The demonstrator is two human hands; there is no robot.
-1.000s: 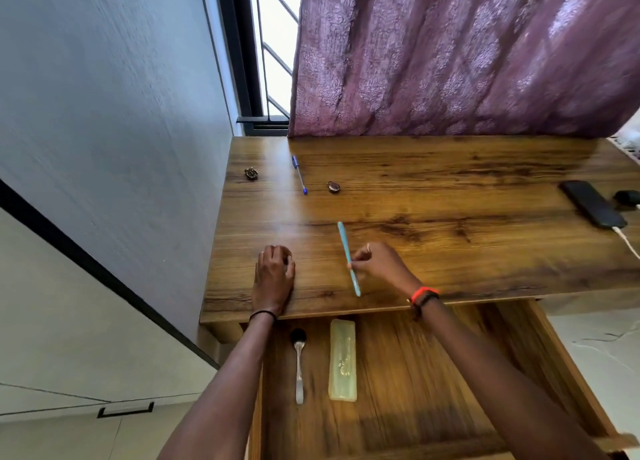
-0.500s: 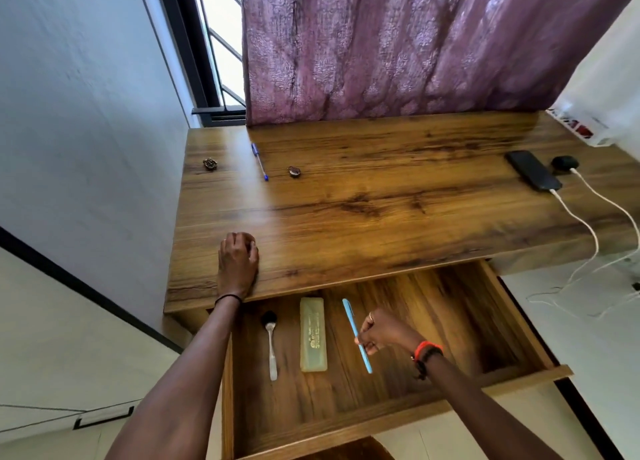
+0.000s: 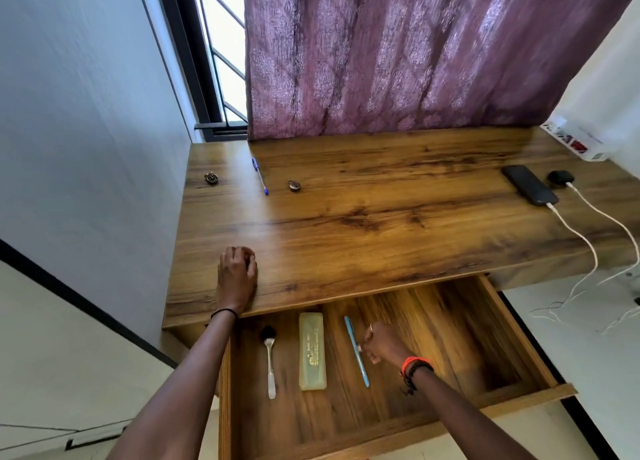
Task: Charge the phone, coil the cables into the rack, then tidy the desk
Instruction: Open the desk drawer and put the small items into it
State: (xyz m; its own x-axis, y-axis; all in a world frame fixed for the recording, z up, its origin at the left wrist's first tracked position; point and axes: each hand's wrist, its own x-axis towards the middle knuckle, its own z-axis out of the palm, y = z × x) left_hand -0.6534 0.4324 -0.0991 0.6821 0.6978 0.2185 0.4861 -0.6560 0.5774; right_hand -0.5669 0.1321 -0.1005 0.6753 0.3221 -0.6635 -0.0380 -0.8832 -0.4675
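The right hand (image 3: 382,343) reaches into the open drawer (image 3: 519,328) below the counter (image 3: 381,224). Its fingers (image 3: 363,347) pinch a light-blue pen (image 3: 363,371) near the middle of the pen. The pen lies lengthwise, low over the drawer floor; I cannot tell if it touches the wood. Left of it in the drawer lie a pale translucent case (image 3: 312,352) and a metal spoon (image 3: 271,366), both lengthwise and apart from each other.

The left hand (image 3: 237,272) rests on the counter by its front edge, fingers curled under; nothing shows in them.

At the counter's far right a black phone (image 3: 530,185) lies flat with a white cable (image 3: 585,241) plugged into its near end, the cable trailing over the edge. A dark-blue pen (image 3: 260,176) lies near the back left.
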